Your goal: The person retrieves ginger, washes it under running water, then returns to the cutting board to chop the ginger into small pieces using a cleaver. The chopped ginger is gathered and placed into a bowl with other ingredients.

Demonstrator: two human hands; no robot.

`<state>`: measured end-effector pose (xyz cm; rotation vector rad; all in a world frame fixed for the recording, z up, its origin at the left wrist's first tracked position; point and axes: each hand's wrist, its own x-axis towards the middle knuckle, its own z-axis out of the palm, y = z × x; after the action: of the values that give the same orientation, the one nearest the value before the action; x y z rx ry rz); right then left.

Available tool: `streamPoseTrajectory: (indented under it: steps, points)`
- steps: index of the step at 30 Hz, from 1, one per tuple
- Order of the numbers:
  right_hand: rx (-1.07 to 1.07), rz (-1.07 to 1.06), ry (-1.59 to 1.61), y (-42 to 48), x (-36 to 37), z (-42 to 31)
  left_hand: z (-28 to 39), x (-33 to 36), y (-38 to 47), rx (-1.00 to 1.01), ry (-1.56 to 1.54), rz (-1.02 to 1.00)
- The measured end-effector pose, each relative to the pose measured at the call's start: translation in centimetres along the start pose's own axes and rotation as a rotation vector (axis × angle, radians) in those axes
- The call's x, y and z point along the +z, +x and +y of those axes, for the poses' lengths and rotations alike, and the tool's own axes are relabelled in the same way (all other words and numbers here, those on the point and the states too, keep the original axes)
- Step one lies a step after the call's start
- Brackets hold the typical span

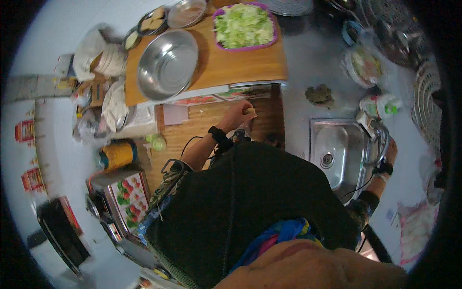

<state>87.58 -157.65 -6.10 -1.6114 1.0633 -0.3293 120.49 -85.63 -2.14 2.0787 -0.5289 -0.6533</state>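
Note:
My left hand [240,115] is in front of my body, over the wooden floor near the counter edge. Its fingers are closed on a small pale yellowish piece [250,110], too small to name. At the right, my right hand [392,151] is beside the curved metal faucet [383,144], at the far rim of the stainless steel sink [334,139]; the faucet partly hides it, so its grip cannot be told. A large steel bowl [168,65] and a purple-rimmed tub [276,34] of chopped leafy vegetable [245,26] stand on the wooden board [238,67].
A white bottle with a green cap [377,106] stands beyond the sink. A dark greenish clump [319,95] lies on the metal counter [297,72]. Bowls [186,13], bagged food [362,67] and steamer racks [427,104] stand around. Sacks [90,54] and a yellow container [117,155] are left.

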Motion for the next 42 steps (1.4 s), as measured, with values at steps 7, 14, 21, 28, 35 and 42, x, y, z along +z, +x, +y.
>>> streamPoseTrajectory:
  steps: [7, 14, 21, 28, 35, 42]
  points:
    - [-0.411, 0.428, -0.122, -11.8, 2.4, -15.8, -4.4, -1.3, -5.0, 0.052, -0.055, 0.125]
    - [-0.442, 0.159, -0.08, -22.2, 19.2, -20.6, -7.7, -2.9, -9.3, 0.006, -0.064, 0.114]
    - [-0.392, -0.34, -0.053, -29.4, 41.7, -16.7, -16.3, -7.9, -18.2, -0.116, -0.088, 0.309]
    - [-0.314, -0.779, -0.019, -34.5, 61.5, -16.1, -21.2, -13.6, -31.8, -0.306, -0.145, 0.579]
    - [-0.441, -0.677, -0.111, -28.0, 74.7, -16.0, -25.5, -13.3, -38.2, -0.538, -0.159, 0.887]
    - [-0.323, -0.62, -0.042, -24.1, 83.3, -17.0, -27.1, -14.1, -40.3, -0.803, -0.372, 1.024]
